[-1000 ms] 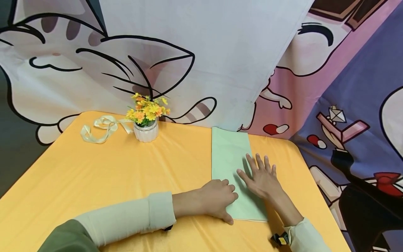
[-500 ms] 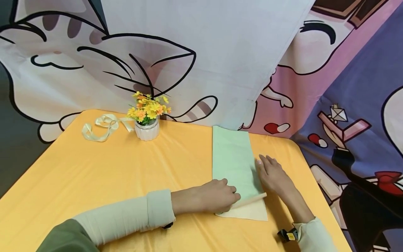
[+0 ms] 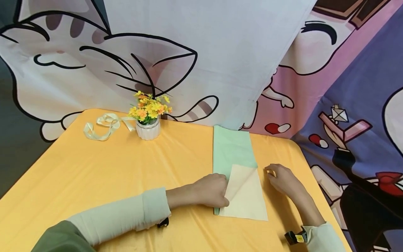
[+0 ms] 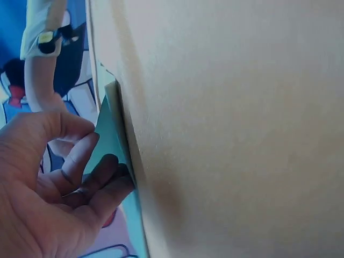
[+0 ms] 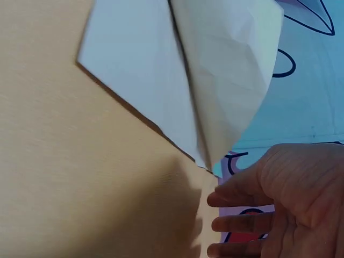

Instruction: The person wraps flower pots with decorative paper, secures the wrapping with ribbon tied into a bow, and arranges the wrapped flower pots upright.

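Note:
A folded sheet of paper (image 3: 233,146), mint green on one face and cream on the other, lies lengthwise at the right of the table. My left hand (image 3: 210,190) pinches a corner of its top layer between thumb and forefinger, and the raised layer leans back to bare the cream side. In the left wrist view the green face (image 4: 111,141) rises beside the fingers. Just right of the sheet, my right hand (image 3: 284,180) hovers with loosely bent fingers and holds nothing. The right wrist view has the lifted cream flap (image 5: 231,70) beyond the right hand's fingertips.
A yellow cloth covers the table (image 3: 141,168). At the back left stand a white pot (image 3: 148,130) of yellow flowers and, beside it, a loose pale ribbon (image 3: 108,126). Cartoon-printed hangings (image 3: 226,63) close off the back and right side.
My left hand has taken up the near corner of the sheet's top layer and drawn it back, baring the cream side. My right hand has moved from over the sheet to its right.

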Available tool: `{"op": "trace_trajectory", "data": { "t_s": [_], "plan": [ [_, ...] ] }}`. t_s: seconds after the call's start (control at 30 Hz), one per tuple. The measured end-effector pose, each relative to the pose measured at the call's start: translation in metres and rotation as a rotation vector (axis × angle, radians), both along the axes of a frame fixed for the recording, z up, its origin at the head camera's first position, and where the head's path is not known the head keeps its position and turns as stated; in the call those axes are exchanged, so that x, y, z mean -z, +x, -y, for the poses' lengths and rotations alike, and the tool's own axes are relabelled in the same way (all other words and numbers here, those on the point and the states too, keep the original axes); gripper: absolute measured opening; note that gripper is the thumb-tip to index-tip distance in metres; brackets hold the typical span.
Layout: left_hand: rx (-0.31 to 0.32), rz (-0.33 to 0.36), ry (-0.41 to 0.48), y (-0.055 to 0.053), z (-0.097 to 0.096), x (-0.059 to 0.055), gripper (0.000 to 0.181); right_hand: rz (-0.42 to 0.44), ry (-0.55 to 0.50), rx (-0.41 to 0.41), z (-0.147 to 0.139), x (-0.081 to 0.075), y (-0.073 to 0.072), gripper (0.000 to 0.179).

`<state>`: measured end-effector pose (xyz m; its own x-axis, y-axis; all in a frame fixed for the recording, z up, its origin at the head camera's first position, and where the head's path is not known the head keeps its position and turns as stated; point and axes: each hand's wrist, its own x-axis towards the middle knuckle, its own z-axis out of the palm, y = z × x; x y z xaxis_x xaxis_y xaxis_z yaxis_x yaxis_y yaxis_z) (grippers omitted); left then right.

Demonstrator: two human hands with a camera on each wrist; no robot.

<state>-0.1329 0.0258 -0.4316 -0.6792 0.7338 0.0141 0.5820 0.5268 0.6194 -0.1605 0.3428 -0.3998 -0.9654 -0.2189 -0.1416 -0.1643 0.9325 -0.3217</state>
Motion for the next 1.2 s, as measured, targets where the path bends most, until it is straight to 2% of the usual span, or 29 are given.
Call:
{"op": "trace_trajectory", "data": {
  "t_s": [0.07,0.1,0.17,0.37,0.53,0.73,0.8,0.9,0.97,1.03,1.13,1.2],
  "plan": [
    [-0.052,0.109,0.057,-0.001,0.004,0.001,0.048,-0.003,-0.011,-0.033,0.002,0.003,0.003,0.036],
    [-0.082,0.192,0.086,0.002,0.008,-0.011,0.049,-0.007,-0.019,-0.051,0.003,0.005,0.005,0.037],
    [-0.126,0.253,0.112,0.001,0.011,-0.011,0.046,-0.017,-0.034,-0.086,0.005,0.008,0.009,0.041],
    [-0.205,0.316,0.131,0.0,0.018,-0.01,0.041,-0.06,-0.057,-0.179,0.015,0.012,0.014,0.055],
    [-0.274,0.375,0.181,-0.001,0.023,-0.009,0.032,-0.021,-0.081,-0.205,0.02,0.019,0.014,0.074],
    [-0.354,0.42,0.337,-0.002,0.026,-0.006,0.023,-0.03,-0.048,-0.215,0.022,0.026,0.014,0.082],
    [-0.374,0.468,0.413,-0.002,0.026,-0.005,0.021,-0.04,-0.045,-0.222,0.023,0.026,0.014,0.08],
    [-0.383,0.602,0.538,-0.001,0.027,-0.003,0.038,-0.052,-0.05,-0.254,0.027,0.025,0.013,0.075],
    [-0.387,0.694,0.596,0.0,0.028,-0.003,0.057,-0.054,-0.053,-0.277,0.029,0.024,0.013,0.071],
    [-0.394,0.752,0.621,0.002,0.031,-0.002,0.08,-0.056,-0.054,-0.304,0.031,0.022,0.013,0.068],
    [-0.405,0.762,0.619,0.005,0.036,-0.002,0.111,-0.049,-0.056,-0.338,0.032,0.021,0.013,0.064],
    [-0.408,0.739,0.616,0.006,0.04,-0.001,0.122,-0.034,-0.063,-0.357,0.032,0.02,0.012,0.063]
  ]
}}
